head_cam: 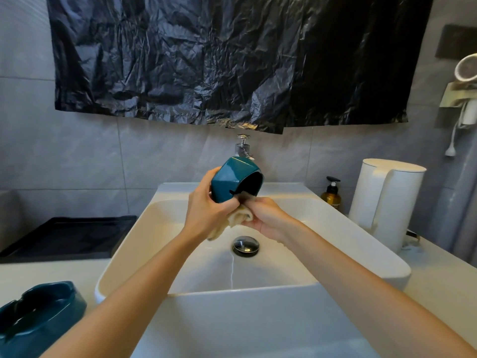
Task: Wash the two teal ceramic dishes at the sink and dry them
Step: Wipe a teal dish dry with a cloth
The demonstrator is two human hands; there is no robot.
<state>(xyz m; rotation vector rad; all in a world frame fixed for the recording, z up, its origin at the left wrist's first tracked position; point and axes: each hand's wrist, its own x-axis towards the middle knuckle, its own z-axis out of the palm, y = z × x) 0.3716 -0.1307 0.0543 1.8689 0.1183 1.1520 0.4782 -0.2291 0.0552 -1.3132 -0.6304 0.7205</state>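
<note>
left hand (204, 205) gripping teal cup (233, 178), right hand (265, 215) holding cloth (240, 218)

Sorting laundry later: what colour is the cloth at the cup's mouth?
Pale beige. The head view shows the cloth in the right hand, against the teal cup.

two teal dishes (236, 177) (44, 313), one cloth (240, 215), one sink (124, 244), one bottle (331, 195).

A crinkled black plastic sheet (206, 60) is hanging across the grey tiled wall (77, 156), catching soft light. A white kettle (384, 202) and amber pump bottle (331, 196) are standing on the pale surface (438, 288) at right.
</note>
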